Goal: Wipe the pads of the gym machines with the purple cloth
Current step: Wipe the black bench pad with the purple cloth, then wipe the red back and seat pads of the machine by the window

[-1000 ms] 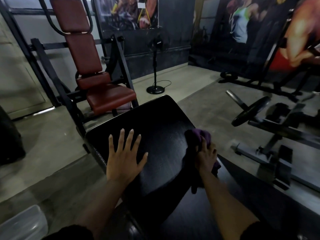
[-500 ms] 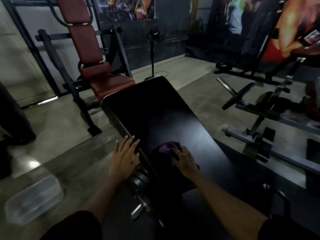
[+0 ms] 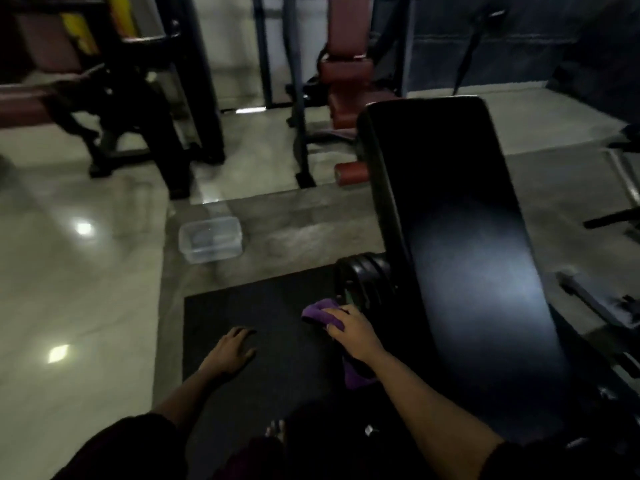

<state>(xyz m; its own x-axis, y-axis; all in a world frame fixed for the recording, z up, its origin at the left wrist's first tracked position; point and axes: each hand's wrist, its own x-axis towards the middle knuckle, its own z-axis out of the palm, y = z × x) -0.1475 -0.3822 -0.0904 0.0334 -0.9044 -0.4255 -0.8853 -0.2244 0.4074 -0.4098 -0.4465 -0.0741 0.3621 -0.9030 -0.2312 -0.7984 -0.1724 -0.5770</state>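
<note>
A: Surface and room, quick.
B: Long black padded surface (image 3: 467, 237) runs up the right half and has a pale sheen along its middle. The gym room is dim. The polished floor (image 3: 69, 271) is pale, and a black mat (image 3: 263, 317) lies below the hands. A red-cushioned machine (image 3: 346, 74) stands at the back, behind the surface's far end. A second dark frame (image 3: 145, 109) stands back left, blurred.

A: Fingers?
B: The right hand (image 3: 353, 330) has its fingers curled around the purple cloth (image 3: 320, 315) and grips it bunched. One end sticks out past the fingers and the other hangs under the wrist. The left hand (image 3: 232, 351) has loosely bent fingers, slightly apart, and holds nothing. Whether it touches the mat, cannot tell.

A: Where is the cloth, exactly?
B: In the right hand, just beside the left edge of the black padded surface. It is near the black discs (image 3: 363, 282) stacked at that edge. Contact with the surface or the discs is unclear, too dark.

A: Counts?
B: One cloth, two hands and one black padded surface. One clear plastic container (image 3: 210, 239) sits on the floor beyond the mat, well apart from both hands. One red roller (image 3: 351, 173) sticks out left of the surface. The back machine seems to have three red cushions, but blur makes that shaky. Two light reflections show on the floor at left. Toes of one foot (image 3: 275, 429) show at the bottom, on the mat.
</note>
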